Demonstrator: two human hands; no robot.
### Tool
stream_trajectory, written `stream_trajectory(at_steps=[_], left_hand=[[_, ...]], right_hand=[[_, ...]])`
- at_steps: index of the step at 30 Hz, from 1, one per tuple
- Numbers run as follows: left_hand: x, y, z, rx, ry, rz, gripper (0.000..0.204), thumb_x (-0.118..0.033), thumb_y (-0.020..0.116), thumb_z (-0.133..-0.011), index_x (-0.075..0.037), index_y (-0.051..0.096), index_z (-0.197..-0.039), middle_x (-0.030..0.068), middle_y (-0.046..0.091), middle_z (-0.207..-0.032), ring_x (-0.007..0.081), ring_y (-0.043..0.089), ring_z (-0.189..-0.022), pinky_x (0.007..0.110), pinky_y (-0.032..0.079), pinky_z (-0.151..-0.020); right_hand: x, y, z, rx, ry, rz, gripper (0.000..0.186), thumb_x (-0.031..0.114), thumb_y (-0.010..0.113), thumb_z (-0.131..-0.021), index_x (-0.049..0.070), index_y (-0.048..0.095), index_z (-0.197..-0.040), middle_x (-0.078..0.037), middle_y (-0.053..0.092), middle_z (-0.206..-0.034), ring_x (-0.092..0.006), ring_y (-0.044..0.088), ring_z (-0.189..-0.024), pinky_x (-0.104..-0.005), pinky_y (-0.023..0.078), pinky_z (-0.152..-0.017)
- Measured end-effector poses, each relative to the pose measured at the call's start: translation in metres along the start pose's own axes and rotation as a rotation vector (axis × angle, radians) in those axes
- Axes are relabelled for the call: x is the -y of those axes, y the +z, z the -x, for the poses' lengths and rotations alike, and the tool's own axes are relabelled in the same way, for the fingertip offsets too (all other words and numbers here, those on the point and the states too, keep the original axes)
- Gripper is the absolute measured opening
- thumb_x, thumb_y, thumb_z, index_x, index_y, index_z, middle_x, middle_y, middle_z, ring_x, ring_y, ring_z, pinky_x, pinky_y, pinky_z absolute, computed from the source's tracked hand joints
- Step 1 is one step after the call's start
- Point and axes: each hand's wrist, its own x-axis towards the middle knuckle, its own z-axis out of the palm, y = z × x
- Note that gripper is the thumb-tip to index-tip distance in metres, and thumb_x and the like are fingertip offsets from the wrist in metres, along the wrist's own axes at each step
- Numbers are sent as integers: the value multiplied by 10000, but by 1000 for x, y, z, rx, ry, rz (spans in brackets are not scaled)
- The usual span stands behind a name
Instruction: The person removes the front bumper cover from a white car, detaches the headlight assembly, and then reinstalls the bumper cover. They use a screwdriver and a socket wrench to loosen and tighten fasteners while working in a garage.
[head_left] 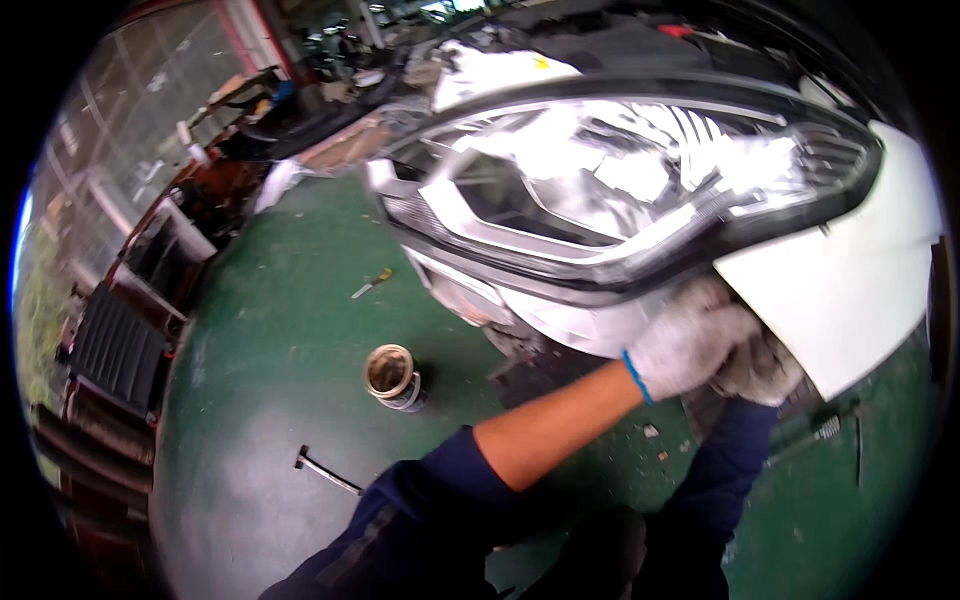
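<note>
Both gloved hands are together under the lower corner of the headlamp (640, 190), where it meets the white body panel (850, 290). My left hand (690, 345) is curled over the seam, fingers bent against the panel's lower edge. My right hand (762, 370) sits just behind it, half hidden; cannot tell whether it is closed on anything or only pressing. No tool visible in either glove.

Judgement: this looks like working the lamp's lower mounting or the panel edge by feel, seating or freeing it. The next move would call for a firm, even push or pull along the seam, wrists kept low, with care not to lever against the clear lens.

Edges: the panel ends in a sharp point just below my right hand. The lamp's dark rim runs directly above both gloves. Dark underbody parts crowd the space behind the hands, so room there is tight.

Open room: green floor (270, 330) spreads left and near. On it, an open tin can (392, 376) stands near my left forearm, well apart from the hands. A metal rod tool (325, 470) lies nearer and further left, a small screwdriver (372, 284) further off. Black grille-like parts (115, 350) stacked at far left
</note>
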Motion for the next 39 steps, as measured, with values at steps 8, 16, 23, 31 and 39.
stream_trajectory(at_steps=[8,16,23,31,39], left_hand=[[5,-11,-4,41,220,-267,234,-89,622,-970,56,679,-1144,113,708,-819,179,682,-699,304,552,-633],[30,-5,10,42,225,236,318,-11,612,-946,50,648,-1256,85,688,-1140,142,645,-1033,296,532,-937],[33,-4,9,155,182,675,197,-55,619,-955,40,674,-1117,102,695,-1028,175,699,-909,309,611,-768],[36,-10,5,234,203,529,228,-17,606,-919,37,671,-1130,99,708,-905,146,701,-814,275,593,-730],[51,-1,-3,108,356,356,342,22,588,-914,51,644,-1250,119,731,-840,136,696,-759,272,571,-696]], right_hand=[[24,23,-6,-109,269,-370,480,168,579,-1002,-22,515,-1438,-169,611,-1389,-288,598,-1272,-419,495,-1083],[26,18,-20,-192,310,-304,486,184,569,-1005,-22,510,-1441,-173,605,-1395,-293,595,-1276,-424,494,-1086],[28,9,-16,-198,346,-148,492,199,560,-1008,-22,506,-1444,-177,600,-1399,-296,592,-1279,-428,493,-1088],[29,9,-11,-215,351,-80,499,215,549,-1011,-22,501,-1447,-180,594,-1405,-301,589,-1283,-433,492,-1091],[32,4,-8,-223,347,-43,506,232,538,-1015,-22,496,-1451,-184,588,-1410,-305,585,-1286,-438,490,-1094]])
